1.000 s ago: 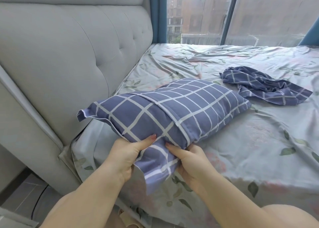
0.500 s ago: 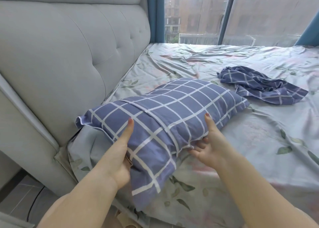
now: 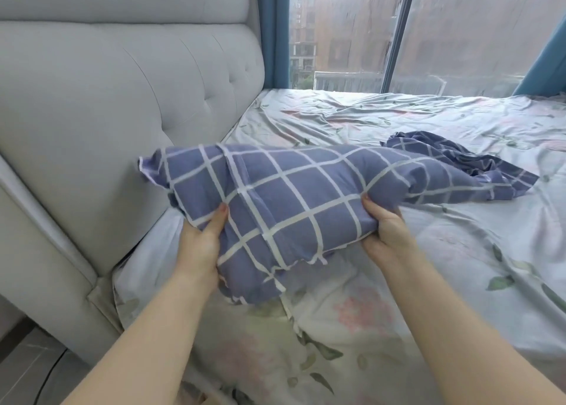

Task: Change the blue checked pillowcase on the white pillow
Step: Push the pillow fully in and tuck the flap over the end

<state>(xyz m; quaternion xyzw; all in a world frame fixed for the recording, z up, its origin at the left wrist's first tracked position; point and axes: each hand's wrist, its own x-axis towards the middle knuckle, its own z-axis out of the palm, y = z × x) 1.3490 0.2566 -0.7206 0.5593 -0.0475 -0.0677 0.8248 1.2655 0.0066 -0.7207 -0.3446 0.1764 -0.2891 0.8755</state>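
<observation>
Far left is the grey padded headboard (image 3: 122, 113). Just in front of it, my left hand (image 3: 202, 242) has hold of the pillow (image 3: 291, 202), thumb on top and fingers tucked underneath where I can't see them. The pillow's fully inside the blue checked pillowcase (image 3: 306, 221), so none of the white shows, and a loose flap of the case hangs down toward me. I've got it raised over the flowery sheet (image 3: 428, 266) at the headboard end of the bed. My right hand (image 3: 382, 230) grips the other side the same way, thumb dug into the fabric. Further right, another checked pillowcase (image 3: 453, 153) lies crumpled on the sheet, with the window (image 3: 459, 31) behind it.
</observation>
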